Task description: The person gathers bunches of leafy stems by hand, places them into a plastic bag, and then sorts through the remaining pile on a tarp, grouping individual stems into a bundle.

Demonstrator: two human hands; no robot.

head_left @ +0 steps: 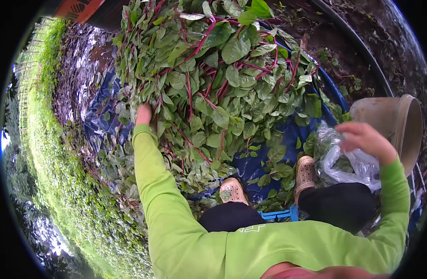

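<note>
A large heap of red-stemmed leafy greens (223, 83), which looks like Malabar spinach, lies in front of me on a blue tarp (255, 165). My left hand (144, 114) reaches into the left side of the heap; leaves hide its fingers, so its grip does not show. On the right, my right hand (368, 141) hovers over a clear plastic bag (346, 162), its fingers stretched out to the left and nothing visible in them. Some green leaves show in or behind the bag, close to my knee.
A dirty pale bucket (406, 123) lies on its side at the right. Between my legs is a blue plastic frame (281, 214). My beige clogs (233, 190) stand at the heap's near edge. A dark hose (362, 46) curves along the muddy ground; green plants (78, 195) line the left.
</note>
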